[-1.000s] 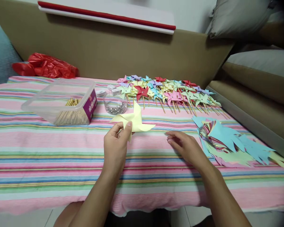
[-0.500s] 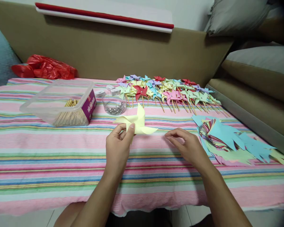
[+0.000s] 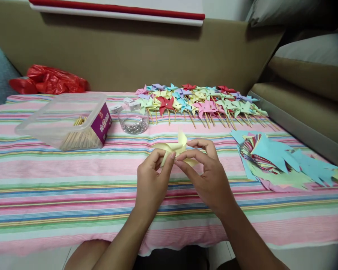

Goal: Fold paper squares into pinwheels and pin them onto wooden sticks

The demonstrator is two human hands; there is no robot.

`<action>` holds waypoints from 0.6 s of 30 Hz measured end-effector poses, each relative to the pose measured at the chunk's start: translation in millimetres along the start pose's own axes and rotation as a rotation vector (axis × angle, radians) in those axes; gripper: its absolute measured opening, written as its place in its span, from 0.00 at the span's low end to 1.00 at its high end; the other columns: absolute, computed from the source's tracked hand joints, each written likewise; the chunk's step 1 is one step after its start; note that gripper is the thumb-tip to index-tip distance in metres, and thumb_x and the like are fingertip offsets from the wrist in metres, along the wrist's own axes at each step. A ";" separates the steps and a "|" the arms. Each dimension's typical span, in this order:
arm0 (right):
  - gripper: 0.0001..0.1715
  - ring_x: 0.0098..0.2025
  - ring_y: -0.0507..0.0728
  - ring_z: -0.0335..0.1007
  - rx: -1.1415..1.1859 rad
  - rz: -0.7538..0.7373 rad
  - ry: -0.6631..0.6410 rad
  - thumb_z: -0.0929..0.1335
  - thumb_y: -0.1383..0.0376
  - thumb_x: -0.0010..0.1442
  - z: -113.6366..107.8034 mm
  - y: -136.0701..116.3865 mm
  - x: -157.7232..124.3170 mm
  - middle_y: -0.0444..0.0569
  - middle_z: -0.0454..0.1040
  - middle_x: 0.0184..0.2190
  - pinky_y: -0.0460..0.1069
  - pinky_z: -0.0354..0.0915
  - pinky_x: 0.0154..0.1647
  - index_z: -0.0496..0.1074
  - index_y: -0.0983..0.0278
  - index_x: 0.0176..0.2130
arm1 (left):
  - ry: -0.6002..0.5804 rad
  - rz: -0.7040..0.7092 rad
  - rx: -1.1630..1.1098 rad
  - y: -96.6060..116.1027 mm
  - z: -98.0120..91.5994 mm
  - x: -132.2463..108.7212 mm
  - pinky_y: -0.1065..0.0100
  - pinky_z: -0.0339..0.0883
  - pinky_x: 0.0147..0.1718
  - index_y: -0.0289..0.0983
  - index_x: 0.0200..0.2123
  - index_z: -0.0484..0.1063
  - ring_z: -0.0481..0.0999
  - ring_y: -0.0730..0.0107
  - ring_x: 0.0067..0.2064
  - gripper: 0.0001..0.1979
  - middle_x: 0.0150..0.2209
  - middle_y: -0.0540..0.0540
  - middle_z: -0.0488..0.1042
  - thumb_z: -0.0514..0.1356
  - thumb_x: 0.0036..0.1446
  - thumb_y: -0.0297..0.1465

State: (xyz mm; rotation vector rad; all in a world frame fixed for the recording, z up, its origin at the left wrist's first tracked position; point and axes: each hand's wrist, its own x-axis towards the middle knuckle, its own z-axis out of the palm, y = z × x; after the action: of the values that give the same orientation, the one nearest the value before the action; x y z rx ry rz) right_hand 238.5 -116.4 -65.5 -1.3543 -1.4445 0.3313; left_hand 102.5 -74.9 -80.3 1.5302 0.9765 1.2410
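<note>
A pale yellow paper pinwheel (image 3: 171, 147), its blades folded in and without a stick, is held up above the striped cloth. My left hand (image 3: 154, 176) pinches its near left side between thumb and fingers. From the right, my right hand (image 3: 205, 168) is closed on the same paper, thumb and a fingertip together close to my left thumb. Another finger of that hand touches the upright blade. Whether a small pin is between the right fingertips is hidden. Behind the pinwheel stands a clear round tub (image 3: 134, 122) of small silvery metal pieces.
A clear plastic box (image 3: 59, 131) of wooden sticks stands at left, small white boxes (image 3: 128, 105) behind the tub. Finished pinwheels on sticks (image 3: 205, 107) lie along the back. Cut paper sheets (image 3: 276, 153) are stacked at right. A red plastic bag (image 3: 53, 79) sits back left.
My right hand has moved left onto the pinwheel. My left hand has shifted slightly right, and the pinwheel has tilted. The camera view has dipped a little.
</note>
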 end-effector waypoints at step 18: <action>0.06 0.54 0.60 0.68 0.103 0.067 -0.043 0.73 0.57 0.62 -11.7 10.4 3.4 0.50 0.65 0.52 0.58 0.70 0.57 0.80 0.56 0.36 | 0.002 0.024 -0.011 3.6 3.3 -3.7 0.69 0.59 0.30 0.40 0.32 0.73 0.66 0.70 0.31 0.09 0.29 0.51 0.72 0.63 0.63 0.38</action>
State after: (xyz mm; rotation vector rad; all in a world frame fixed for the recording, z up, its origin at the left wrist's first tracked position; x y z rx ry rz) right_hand 254.3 -115.5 -67.4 -1.3208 -1.4003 0.4742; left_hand 105.2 -79.9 -78.1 1.5364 0.9535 1.2630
